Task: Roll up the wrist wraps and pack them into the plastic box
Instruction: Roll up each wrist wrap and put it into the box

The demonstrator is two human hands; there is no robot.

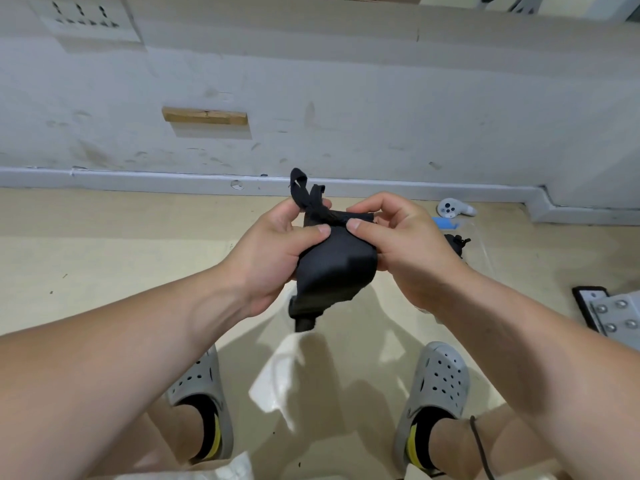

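We pinch the wrap (336, 268) in mid-air between our left hand (277, 251) and right hand (405, 247), both thumbs clamped on its half-made roll (loose tails poke up), and if either grip slackens it may unwind before reaching what seems the box (483, 247) at right.

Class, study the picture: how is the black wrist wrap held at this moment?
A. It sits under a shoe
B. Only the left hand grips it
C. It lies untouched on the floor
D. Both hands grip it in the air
D: the left hand and the right hand both pinch the black wrist wrap, which hangs above the floor.
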